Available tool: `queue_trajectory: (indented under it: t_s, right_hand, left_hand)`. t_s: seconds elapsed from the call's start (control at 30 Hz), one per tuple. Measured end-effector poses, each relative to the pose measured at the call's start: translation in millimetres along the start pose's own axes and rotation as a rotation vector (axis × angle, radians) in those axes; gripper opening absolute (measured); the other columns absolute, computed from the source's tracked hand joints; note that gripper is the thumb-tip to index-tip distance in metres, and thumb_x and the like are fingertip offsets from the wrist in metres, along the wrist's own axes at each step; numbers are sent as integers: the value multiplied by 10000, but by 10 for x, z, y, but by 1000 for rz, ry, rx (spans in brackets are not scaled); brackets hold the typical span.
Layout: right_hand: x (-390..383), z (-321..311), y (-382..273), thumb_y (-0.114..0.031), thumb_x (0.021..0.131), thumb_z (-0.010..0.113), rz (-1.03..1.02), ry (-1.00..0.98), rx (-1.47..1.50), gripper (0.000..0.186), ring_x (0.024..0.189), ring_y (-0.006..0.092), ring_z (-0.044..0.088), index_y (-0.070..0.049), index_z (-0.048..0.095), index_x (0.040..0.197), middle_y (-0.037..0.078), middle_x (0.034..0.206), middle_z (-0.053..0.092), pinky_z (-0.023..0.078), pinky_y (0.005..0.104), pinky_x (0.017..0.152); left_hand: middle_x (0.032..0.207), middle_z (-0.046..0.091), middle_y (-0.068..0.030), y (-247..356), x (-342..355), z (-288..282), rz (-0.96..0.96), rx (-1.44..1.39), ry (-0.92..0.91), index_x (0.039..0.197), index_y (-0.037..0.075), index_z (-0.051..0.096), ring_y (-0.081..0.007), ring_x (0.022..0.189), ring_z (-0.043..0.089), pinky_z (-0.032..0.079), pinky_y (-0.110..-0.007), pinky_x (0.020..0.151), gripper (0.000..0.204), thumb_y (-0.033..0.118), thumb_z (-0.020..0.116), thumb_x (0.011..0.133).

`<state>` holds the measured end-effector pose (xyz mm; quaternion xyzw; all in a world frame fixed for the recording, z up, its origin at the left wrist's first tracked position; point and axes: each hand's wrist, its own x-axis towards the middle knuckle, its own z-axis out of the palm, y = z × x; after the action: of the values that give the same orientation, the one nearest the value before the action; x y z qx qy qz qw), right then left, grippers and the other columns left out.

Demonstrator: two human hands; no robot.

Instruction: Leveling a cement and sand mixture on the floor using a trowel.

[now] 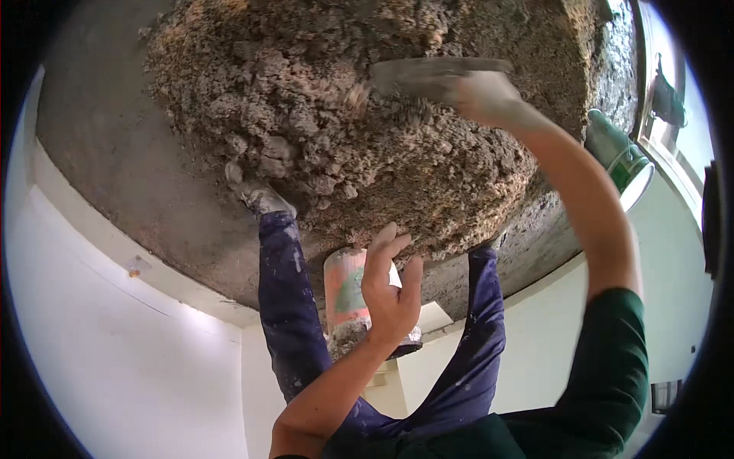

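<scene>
A wide heap of damp, crumbly mortar (428,187) lies on the floor in front of me. My right hand (483,99) is closed around a trowel (413,73), whose long blade is smeared by motion over the far part of the heap. Near the heap's front edge my left hand (390,287) hangs in the air, fingers apart, with nothing in it. Behind that hand a white, orange and green bucket (345,284) is partly hidden. My shoes press against or into the near side of the mortar.
A green bucket (621,157) is at the right, beside a window opening where a dark cloth-like item (668,99) hangs. Grey concrete floor (115,161) stretches to the left. A white wall (130,298) rises beyond it. Something dark and round sits behind the near bucket.
</scene>
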<state>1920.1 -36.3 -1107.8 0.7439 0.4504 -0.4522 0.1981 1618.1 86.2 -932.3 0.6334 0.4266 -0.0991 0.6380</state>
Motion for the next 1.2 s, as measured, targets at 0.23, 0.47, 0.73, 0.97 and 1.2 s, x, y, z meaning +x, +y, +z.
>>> queue_trajectory:
  t_s: [0.23, 0.47, 0.73, 0.97, 1.2]
  right_hand:
    - [703, -490, -1483, -95, 1011, 497, -262, -169, 145, 227, 794, 214, 704, -86, 609, 1208, 122, 941, 702, 604, 370, 674]
    - [-665, -182, -607, -178, 955, 590, -292, 54, -155, 264, 788, 228, 732, -111, 602, 1211, 103, 963, 725, 595, 356, 619]
    - [-858, 16, 1006, -128, 956, 537, 333, 529, 107, 393, 885, 222, 712, -152, 578, 1347, 76, 1107, 718, 599, 391, 704]
    - [645, -513, -422, -66, 936, 515, 152, 185, 340, 313, 727, 223, 712, -30, 574, 1242, 135, 858, 704, 599, 372, 595]
    - [-958, -155, 279, -193, 1007, 529, 542, 475, 335, 220, 785, 254, 736, -78, 666, 1134, 93, 938, 746, 597, 381, 674]
  left_hand:
    - [1377, 569, -222, -130, 147, -313, -87, -62, 154, 1197, 5, 632, -357, 1286, 541, 423, -433, 1078, 280, 107, 666, 938]
    - [1351, 587, -222, -169, 160, -126, -77, -12, 121, 1211, 2, 637, -364, 1256, 564, 449, -429, 1047, 310, 103, 679, 921]
    - [1336, 595, -245, 402, -1, -223, 86, -52, -109, 1166, -23, 641, -388, 1281, 550, 414, -457, 1090, 281, 87, 677, 911]
    - [1360, 581, -230, 66, 152, -69, 54, 93, -63, 1181, -5, 644, -377, 1282, 547, 423, -437, 1076, 303, 110, 705, 907]
    - [1367, 579, -221, 53, 219, -58, 36, 267, -110, 1169, 9, 648, -395, 1261, 547, 433, -456, 1068, 304, 145, 702, 903]
